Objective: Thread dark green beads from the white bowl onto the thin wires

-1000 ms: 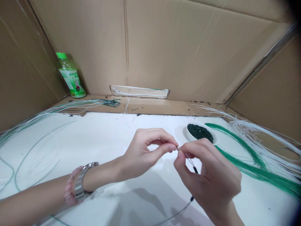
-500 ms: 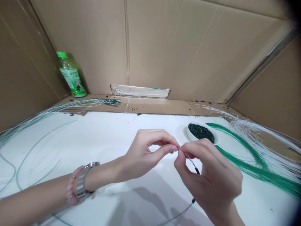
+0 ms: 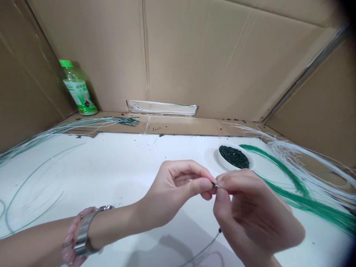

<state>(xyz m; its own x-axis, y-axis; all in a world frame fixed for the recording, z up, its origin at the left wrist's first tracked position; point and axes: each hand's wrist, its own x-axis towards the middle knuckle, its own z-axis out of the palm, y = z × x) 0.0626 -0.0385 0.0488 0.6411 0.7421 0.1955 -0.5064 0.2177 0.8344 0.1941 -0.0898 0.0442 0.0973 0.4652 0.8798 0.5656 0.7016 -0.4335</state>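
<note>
My left hand (image 3: 178, 194) pinches a small dark bead (image 3: 214, 185) between thumb and index finger. Touching it from the other side, my right hand (image 3: 253, 211) has its thumb and index finger closed on the thin strand that meets the bead. A length of this strand (image 3: 204, 246) hangs below my right palm, with a dark bit near its top. My right hand hides the part in between. Behind the hands stands a white bowl (image 3: 251, 163) filled with dark green beads (image 3: 234, 157).
Green strands (image 3: 314, 204) and white strands (image 3: 292, 152) lie at the right. Beaded strands (image 3: 128, 121) stretch along the left, near a green-capped bottle (image 3: 79, 92). Cardboard walls (image 3: 180, 55) surround the white surface (image 3: 116, 159), and loose bits are scattered at its back edge.
My right hand has turned, so its palm and curled fingers show more. A dark bead now shows between my fingertips. The whole view has shifted slightly, and both hands sit a little lower.
</note>
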